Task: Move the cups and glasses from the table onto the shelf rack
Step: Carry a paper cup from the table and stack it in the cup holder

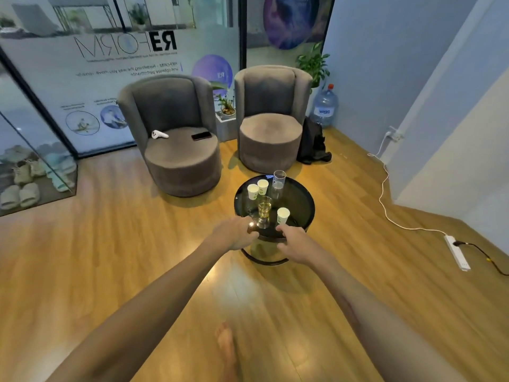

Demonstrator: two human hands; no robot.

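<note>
A round black glass-topped table (300, 199) stands on the wooden floor. On it are three white paper cups: two at the far left (252, 191) (263, 186) and one at the near right (283, 215). A tall clear glass (278, 184) stands at the far side. A short glass with yellow liquid (264, 210) stands near the front. My left hand (234, 232) reaches over the table's near edge, just left of the short glass, fingers loosely curled. My right hand (293, 239) hovers at the near edge below the right cup, fingers apart. No shelf rack is in view.
Two grey round armchairs (179, 150) (271, 125) stand behind the table. A black backpack (312, 144) leans by the right chair beside a water jug (325, 107). A white cable and power strip (457, 252) lie on the floor at right. Shoes (30, 175) sit at far left.
</note>
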